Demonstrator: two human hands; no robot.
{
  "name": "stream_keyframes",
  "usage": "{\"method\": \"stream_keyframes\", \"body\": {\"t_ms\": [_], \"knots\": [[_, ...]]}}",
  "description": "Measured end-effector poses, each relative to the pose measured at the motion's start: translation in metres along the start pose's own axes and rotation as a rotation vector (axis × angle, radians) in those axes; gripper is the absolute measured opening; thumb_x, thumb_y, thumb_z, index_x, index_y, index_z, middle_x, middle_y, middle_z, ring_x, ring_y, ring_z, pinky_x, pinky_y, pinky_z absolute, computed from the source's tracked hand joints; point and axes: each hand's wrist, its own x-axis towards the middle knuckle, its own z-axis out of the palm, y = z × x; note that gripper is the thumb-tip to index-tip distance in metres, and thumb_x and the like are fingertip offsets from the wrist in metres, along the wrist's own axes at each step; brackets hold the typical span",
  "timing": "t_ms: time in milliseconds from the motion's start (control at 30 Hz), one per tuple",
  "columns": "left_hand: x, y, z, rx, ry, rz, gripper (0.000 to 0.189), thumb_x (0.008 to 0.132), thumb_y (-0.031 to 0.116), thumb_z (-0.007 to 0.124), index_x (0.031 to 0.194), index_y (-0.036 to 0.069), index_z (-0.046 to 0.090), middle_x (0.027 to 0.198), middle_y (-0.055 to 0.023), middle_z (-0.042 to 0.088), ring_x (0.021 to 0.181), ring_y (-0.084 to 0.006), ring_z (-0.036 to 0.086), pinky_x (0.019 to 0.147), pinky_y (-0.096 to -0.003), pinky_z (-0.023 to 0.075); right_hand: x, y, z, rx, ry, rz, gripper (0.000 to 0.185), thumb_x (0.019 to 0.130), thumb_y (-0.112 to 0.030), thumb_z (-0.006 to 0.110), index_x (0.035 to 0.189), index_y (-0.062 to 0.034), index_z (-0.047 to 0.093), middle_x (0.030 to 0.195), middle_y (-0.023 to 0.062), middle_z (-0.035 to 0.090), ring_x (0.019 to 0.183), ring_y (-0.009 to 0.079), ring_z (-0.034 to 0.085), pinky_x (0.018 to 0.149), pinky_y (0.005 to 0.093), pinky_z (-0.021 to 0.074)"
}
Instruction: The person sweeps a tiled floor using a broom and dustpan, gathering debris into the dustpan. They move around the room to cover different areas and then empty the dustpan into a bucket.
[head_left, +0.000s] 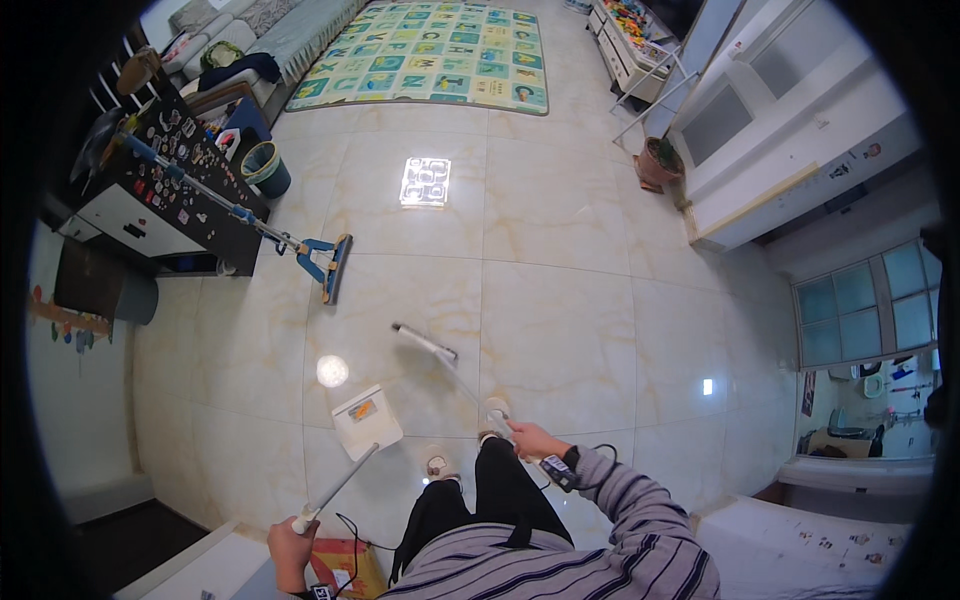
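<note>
My left hand (290, 551) is wrapped around the top of a grey handle that runs down to a white long-handled dustpan (365, 424). An orange sticker marks the dustpan, which is over the tiles at my front left. In my right hand (534, 440) is the light grey shaft of a broom (459, 382). Its narrow head (424, 341) points to the left, ahead of my feet and beyond the dustpan; whether it touches the floor I cannot tell. Each wrist wears a strapped device with a cable.
A blue sponge mop (330, 266) leans against a dark sticker-covered cabinet (180, 161) at left, near a waste bin (268, 171). An alphabet play mat (435, 56) lies ahead. At right stand a potted plant (661, 160) and a white metal rack (652, 94). A red-yellow bag (349, 568) sits by my left hand.
</note>
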Motion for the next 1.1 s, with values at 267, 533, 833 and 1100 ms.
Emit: {"method": "stream_keyframes", "body": {"t_ms": [267,533,833,1100], "knots": [[0.018,0.023,-0.016,0.011,0.037,0.042,0.026,0.067,0.025,0.077,0.072,0.002,0.066,0.062,-0.019,0.06,0.057,-0.036,0.059,0.053,-0.0412,0.0451,0.033,0.079,-0.117,1.276,0.054,0.097,0.045,0.085,-0.025,0.056,0.127,-0.0179,0.045,0.076,0.0166,0.055,0.055,0.0223,0.055,0.049,0.0438,0.0469],[0.066,0.103,-0.028,-0.023,0.014,-0.147,0.027,0.067,0.027,0.078,0.074,0.003,0.067,0.063,-0.0185,0.061,0.061,-0.0366,0.061,0.055,-0.0419,0.0468,0.109,0.087,-0.324,-0.389,0.465,-0.174,0.023,0.076,-0.023,0.051,0.056,-0.0109,0.054,0.06,0.0077,0.058,0.054,0.0229,0.056,0.049,0.0366,0.0434],[0.105,0.181,-0.03,-0.055,0.001,-0.322,0.025,0.069,0.024,0.076,0.074,0.002,0.067,0.066,-0.0205,0.062,0.063,-0.0365,0.062,0.057,-0.0413,0.0479,0.257,-0.052,-0.392,-0.327,0.298,-0.395,0.012,0.061,-0.03,0.068,0.064,-0.0178,0.068,0.065,0.0077,0.064,0.062,0.0286,0.062,0.056,0.0377,0.0478],[0.083,0.188,-0.024,-0.199,0.04,-0.42,0.023,0.071,0.016,0.074,0.079,-0.004,0.066,0.058,-0.0089,0.061,0.052,-0.0117,0.054,0.05,-0.0319,0.0432,0.377,-0.195,-0.351,-1.431,0.039,-0.497,0.023,0.069,-0.033,0.062,0.069,-0.0098,0.066,0.07,0.0173,0.063,0.069,0.0357,0.06,0.063,0.0454,0.0472]]}}
